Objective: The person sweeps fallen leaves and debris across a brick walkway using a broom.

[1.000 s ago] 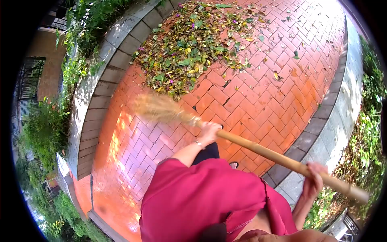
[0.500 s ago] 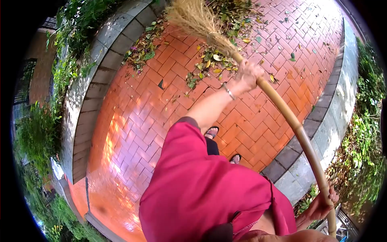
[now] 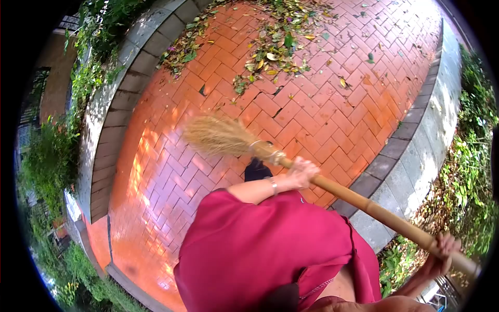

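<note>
A broom with a long bamboo handle [image 3: 364, 205] slants across the view from the centre to the lower right. My left hand [image 3: 302, 174], with a bracelet at the wrist, is wrapped round the handle just behind the binding. Farther back, near the handle's end, my right hand [image 3: 443, 254] grips it too. The straw bristles [image 3: 218, 136] point left over the brick paving [image 3: 332, 138]. Beyond them lies a heap of green and yellow leaves [image 3: 275, 52].
A low stone kerb [image 3: 112, 132] curves along the left, with plants behind it. Another stone kerb [image 3: 384, 156] borders the right, beside bushes [image 3: 470, 171]. More leaves [image 3: 179, 57] lie against the left kerb. My dark-clad leg [image 3: 257, 170] shows under the broom.
The bristles have swung from the leaf heap back toward me and to the left. My left hand has come down closer to my body; my right hand has shifted right and slightly up.
</note>
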Demonstrator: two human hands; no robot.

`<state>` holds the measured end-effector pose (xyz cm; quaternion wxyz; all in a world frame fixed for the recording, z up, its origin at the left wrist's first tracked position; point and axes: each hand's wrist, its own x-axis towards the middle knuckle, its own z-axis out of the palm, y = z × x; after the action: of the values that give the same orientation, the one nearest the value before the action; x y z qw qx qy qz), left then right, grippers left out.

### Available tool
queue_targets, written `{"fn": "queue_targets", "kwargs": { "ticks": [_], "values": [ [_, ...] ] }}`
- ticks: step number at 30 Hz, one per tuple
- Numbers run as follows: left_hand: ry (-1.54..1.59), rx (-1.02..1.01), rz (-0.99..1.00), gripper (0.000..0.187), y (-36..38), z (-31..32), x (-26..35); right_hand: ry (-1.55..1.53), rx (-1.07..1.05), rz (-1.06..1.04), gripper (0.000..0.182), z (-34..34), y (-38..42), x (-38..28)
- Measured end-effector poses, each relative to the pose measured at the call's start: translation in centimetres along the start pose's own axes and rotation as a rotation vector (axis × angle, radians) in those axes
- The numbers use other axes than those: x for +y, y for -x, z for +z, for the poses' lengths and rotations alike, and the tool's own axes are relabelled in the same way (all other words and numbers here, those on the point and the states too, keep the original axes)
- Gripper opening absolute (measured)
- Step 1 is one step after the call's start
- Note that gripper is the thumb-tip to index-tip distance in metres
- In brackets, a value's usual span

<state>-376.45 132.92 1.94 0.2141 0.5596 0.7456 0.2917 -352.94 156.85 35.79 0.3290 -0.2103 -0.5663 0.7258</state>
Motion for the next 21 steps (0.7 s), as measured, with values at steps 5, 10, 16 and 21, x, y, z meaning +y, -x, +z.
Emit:
{"fn": "queue_targets", "kwargs": {
  "ticks": [5, 10, 16, 21],
  "values": [
    [-0.024, 0.338, 0.228, 0.008, -18.6, -0.3, -1.7, 0.276, 0.130, -0.164, 0.018, 1.5, 6.0, -2.2],
    [-0.061, 0.564, 0.153, 0.006, -26.5, -10.3, -6.1, 0.559, 0.049, -0.490, 0.036, 6.5, 2.7, 5.8],
    [-0.189, 0.610, 0.392, 0.007, -17.5, -7.3, 4.8, -0.250, 0.400, -0.303, 0.031, -4.1, 10.7, -2.4],
    [0.046, 0.019, 0.534, 0.015, -8.5, -0.1, 12.7, -0.281, 0.204, -0.245, 0.031, -10.4, 16.5, -11.5]
  ]
}}
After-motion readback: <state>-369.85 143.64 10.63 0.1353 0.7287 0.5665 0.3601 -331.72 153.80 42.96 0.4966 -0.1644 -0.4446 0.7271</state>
